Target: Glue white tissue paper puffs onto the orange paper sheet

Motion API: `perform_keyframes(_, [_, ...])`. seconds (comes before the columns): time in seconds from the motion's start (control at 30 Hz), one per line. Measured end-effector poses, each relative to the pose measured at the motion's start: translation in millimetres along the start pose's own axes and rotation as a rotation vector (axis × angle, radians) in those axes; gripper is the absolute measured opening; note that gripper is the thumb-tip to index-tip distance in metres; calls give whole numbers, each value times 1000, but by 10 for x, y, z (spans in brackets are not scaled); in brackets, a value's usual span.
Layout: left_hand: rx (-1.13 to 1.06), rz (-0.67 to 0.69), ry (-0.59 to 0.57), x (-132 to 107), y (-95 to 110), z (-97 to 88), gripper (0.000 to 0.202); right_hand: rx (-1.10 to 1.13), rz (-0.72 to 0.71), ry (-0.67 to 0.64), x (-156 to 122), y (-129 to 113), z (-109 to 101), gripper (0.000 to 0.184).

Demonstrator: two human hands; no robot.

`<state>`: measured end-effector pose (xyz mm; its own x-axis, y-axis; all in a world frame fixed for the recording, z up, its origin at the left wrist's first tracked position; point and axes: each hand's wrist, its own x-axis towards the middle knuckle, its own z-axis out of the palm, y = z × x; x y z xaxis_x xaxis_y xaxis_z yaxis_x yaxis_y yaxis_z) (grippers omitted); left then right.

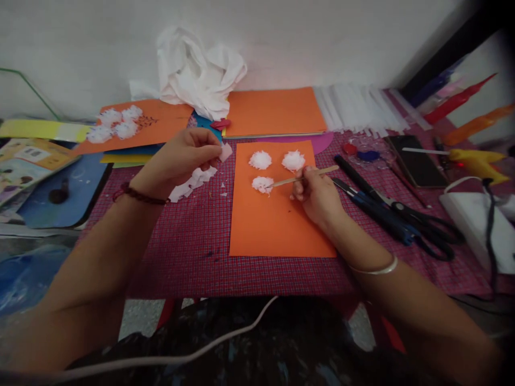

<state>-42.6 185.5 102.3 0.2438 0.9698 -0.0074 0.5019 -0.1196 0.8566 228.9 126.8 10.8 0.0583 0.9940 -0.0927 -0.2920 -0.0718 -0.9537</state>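
My left hand (201, 147) is closed in a pinch on a small pale paper piece (226, 153), held just left of the orange sheet (277, 230). In my right hand (316, 193) is a thin wooden stick (328, 169), its tip touching the lower fluffy white paper puff (261, 185) on the sheet. Two more puffs, one at upper left (260, 160) and one at upper right (293, 160), sit on the same sheet. Beneath my left hand, several torn paper pieces (193, 183) lie on the checked cloth.
Scissors (426, 222), a blue cutter (378, 214) and a black pen (354, 174) lie to the right, near a phone (416, 161) and a yellow glue gun (477, 161). Crumpled white paper (197, 69) stands at the back. Another orange sheet (164, 118) bears several white puffs.
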Motion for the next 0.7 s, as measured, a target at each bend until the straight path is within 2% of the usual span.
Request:
perform_keyframes(0.1, [-197,-39,-225,-10,0,218,9,-41,-51,-45,-9,4,5,36])
perform_keyframes(0.2, [-150,-81,-376,16,-154,411,13,-128,-94,-116,-38,21,21,38])
perform_keyframes(0.27, [-76,-87,-438,37,-247,476,15,-195,-100,-163,-67,30,39,37])
perform_keyframes(0.37, [8,-54,-478,61,-311,498,14,-269,-110,-220,-103,33,65,37])
perform_keyframes(0.5, [2,-83,-461,77,-337,522,2,-319,-125,-233,-103,43,80,39])
perform_keyframes(0.7, [-94,-126,-474,79,-396,534,23,-321,-151,-198,-75,66,73,39])
